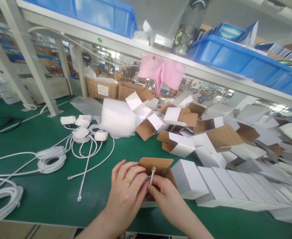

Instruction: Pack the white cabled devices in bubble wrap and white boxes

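Both of my hands meet over an open cardboard box (156, 162), white outside and brown inside, near the table's front edge. My right hand (167, 194) is closed, pinching a network cable (151, 176) whose clear plug points up and away. My left hand (126, 189), a ring on one finger, is curled with its fingertips against the same cable. The box's contents are mostly hidden behind my hands. To the left lie white devices (82, 122) with coiled white cables, two loose plugs (79, 198) pointing toward me.
Closed white boxes (220, 186) stand in a row at right, with a heap of open boxes (178, 142) behind. A bubble-wrap stack (118, 118) is beyond my hands. Cable coils (51, 159) lie left. Overhead, a shelf (126, 44) carries blue bins (238, 59); pink sheets (162, 71) hang from it.
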Tool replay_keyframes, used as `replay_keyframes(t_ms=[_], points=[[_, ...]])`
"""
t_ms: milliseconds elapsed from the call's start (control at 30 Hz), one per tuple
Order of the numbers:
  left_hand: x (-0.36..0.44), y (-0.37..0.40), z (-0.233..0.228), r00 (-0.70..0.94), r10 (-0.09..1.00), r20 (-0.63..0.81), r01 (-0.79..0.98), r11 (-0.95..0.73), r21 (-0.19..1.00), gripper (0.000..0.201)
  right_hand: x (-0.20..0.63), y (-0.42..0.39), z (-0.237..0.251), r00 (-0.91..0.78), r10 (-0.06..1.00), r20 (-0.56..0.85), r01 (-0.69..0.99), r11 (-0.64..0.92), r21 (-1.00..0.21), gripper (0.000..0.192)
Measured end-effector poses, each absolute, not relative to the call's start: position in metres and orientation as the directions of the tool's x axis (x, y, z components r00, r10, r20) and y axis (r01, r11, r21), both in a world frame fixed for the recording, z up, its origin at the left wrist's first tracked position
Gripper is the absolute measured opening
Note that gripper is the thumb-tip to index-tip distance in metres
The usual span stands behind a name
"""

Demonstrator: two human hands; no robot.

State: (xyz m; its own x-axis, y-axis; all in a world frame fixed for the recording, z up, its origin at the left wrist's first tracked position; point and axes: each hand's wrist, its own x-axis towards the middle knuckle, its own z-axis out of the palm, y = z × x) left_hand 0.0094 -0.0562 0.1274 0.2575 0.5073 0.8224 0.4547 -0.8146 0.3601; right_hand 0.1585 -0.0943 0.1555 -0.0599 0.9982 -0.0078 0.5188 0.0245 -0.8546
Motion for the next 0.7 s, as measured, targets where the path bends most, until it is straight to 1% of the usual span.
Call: replay_keyframes(t_ms=[33,133,167,200,267,300,333,400,433,533,600,633,700], points=[[0.009,-0.057,0.128,0.270,0.471,0.840,0.459,-0.830,0.318,0.018,0.159,-0.095,0.154,-0.057,0.998,-0.005,0.538,0.027,-0.843,0.027],[0.005,-0.056,0.133,0.393,0.284,0.874,0.407,-0.907,0.112,0.032,0.160,-0.097,0.147,-0.036,0.998,0.045,0.600,0.057,-0.798,0.033],[0.004,-0.055,0.135,0.433,0.237,0.870,0.387,-0.920,0.058,0.035,0.159,-0.098,0.145,-0.045,0.997,0.070,0.670,0.082,-0.738,0.037],[0.002,-0.054,0.135,0.459,0.213,0.862,0.378,-0.925,0.028,0.036,0.159,-0.099,0.144,-0.069,0.994,0.085,0.762,0.107,-0.639,0.041],[-0.001,-0.052,0.135,0.480,0.234,0.845,0.387,-0.922,0.036,0.035,0.158,-0.100,0.145,-0.125,0.990,0.064,0.918,0.139,-0.371,0.042],[-0.002,-0.050,0.134,0.485,0.256,0.836,0.392,-0.918,0.053,0.034,0.158,-0.100,0.147,-0.137,0.990,0.039,0.959,0.143,-0.247,0.039],[-0.002,-0.050,0.133,0.495,0.273,0.825,0.396,-0.916,0.065,0.035,0.158,-0.099,0.150,-0.136,0.991,0.019,0.977,0.137,-0.161,0.036],[-0.002,-0.051,0.131,0.516,0.297,0.803,0.419,-0.906,0.066,0.037,0.161,-0.097,0.156,-0.101,0.995,0.018,0.988,0.103,-0.119,0.030],[-0.001,-0.052,0.130,0.528,0.301,0.794,0.443,-0.895,0.045,0.037,0.162,-0.096,0.159,-0.091,0.996,0.023,0.991,0.093,-0.099,0.028],[0.005,-0.059,0.128,0.593,0.284,0.754,0.531,-0.841,-0.101,0.034,0.164,-0.092,0.161,-0.091,0.995,0.032,0.995,0.092,-0.039,0.025],[0.011,-0.060,0.126,0.661,0.265,0.702,0.550,-0.807,-0.213,0.033,0.165,-0.091,0.160,-0.118,0.992,0.040,0.993,0.118,-0.012,0.026],[0.014,-0.060,0.126,0.689,0.257,0.678,0.539,-0.806,-0.242,0.032,0.167,-0.092,0.160,-0.142,0.989,0.044,0.990,0.142,-0.007,0.027],[0.017,-0.056,0.125,0.722,0.248,0.646,0.499,-0.833,-0.238,0.029,0.177,-0.096,0.161,-0.194,0.978,0.073,0.981,0.196,-0.011,0.027]])
